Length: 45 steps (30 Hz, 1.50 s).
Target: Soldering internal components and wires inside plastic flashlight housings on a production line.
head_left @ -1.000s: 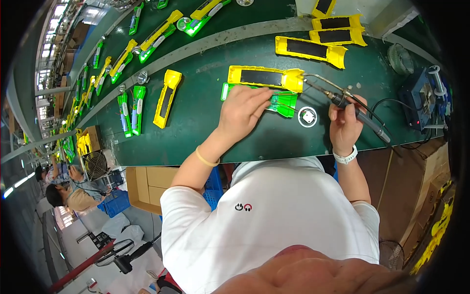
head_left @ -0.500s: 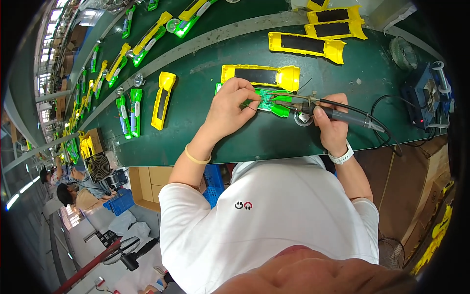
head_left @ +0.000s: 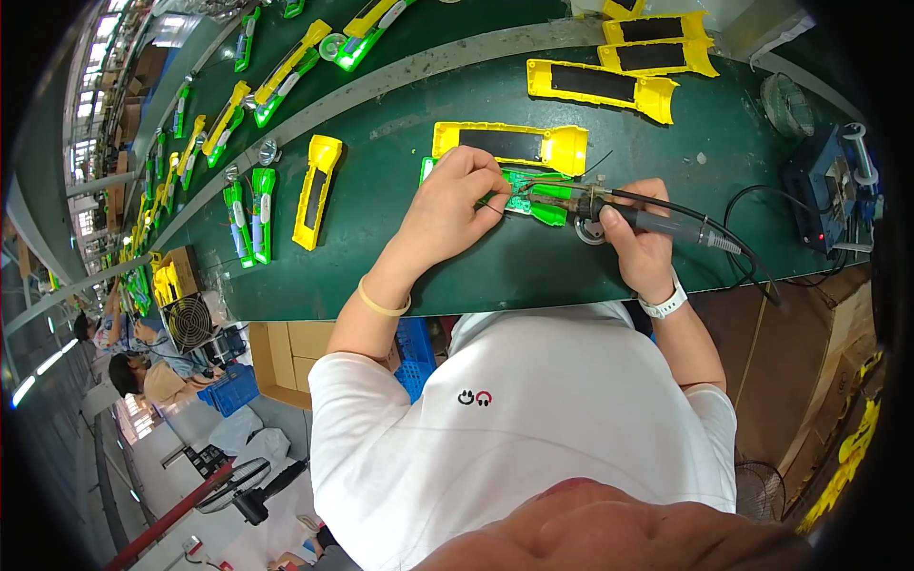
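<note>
A green flashlight housing half (head_left: 550,211) lies on the bench in front of me, with a green circuit board (head_left: 517,190) inside. My left hand (head_left: 449,207) rests over its left end, fingers pinched at a thin dark wire beside the board. In my right hand (head_left: 645,255) is a soldering iron (head_left: 662,225) with a solder-feed tube fixed to it, its tip pointing left over the board. The fingers partly cover where tip and wire meet. Below the iron sits a round clear lamp reflector (head_left: 588,231). A yellow shell (head_left: 566,150) with a dark panel lies just beyond the housing.
A blue soldering station (head_left: 814,195) stands at the right, its cable looping to the iron. More yellow shells (head_left: 652,57) lie at the back right. At left are a lone yellow shell (head_left: 315,195) and green housings (head_left: 263,217). A metal rail (head_left: 457,55) crosses the bench.
The iron and my right hand have shifted slightly left and up. My left fingers have edged right along the board, still pinched.
</note>
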Available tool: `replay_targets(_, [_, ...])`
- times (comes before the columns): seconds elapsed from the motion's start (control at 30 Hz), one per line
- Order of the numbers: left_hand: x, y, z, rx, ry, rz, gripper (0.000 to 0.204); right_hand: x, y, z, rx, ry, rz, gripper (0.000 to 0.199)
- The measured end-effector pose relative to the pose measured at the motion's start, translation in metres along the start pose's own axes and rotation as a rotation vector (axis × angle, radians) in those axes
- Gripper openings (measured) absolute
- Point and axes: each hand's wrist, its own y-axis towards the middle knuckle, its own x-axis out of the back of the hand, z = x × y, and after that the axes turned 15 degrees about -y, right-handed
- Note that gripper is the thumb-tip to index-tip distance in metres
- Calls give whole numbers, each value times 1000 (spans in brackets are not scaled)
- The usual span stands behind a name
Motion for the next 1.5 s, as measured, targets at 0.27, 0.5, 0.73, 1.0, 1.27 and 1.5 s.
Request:
replay_targets(0.27, [-2, 4, -9, -7, 74, 15, 14, 4, -6, -10, 49, 131, -79, 25])
replay_targets(0.5, [8, 3, -17, -137, 260, -180, 25, 7, -6, -10, 43, 121, -120, 25])
replay_targets(0.73, [16, -29, -32, 294, -90, -68, 14, 8, -4, -5, 39, 198, -112, 27])
replay_targets(1.0, [-2, -11, 2, -349, 196, -73, 25, 9, -7, -3, 16, 140, -110, 24])
replay_targets(1.27, [0, -5, 4, -391, 270, 46, 19, 10, -7, -8, -12, 125, -81, 22])
replay_targets(1.5, [1, -1, -2, -385, 353, 83, 17, 9, -6, -14, 23, 55, -44, 22])
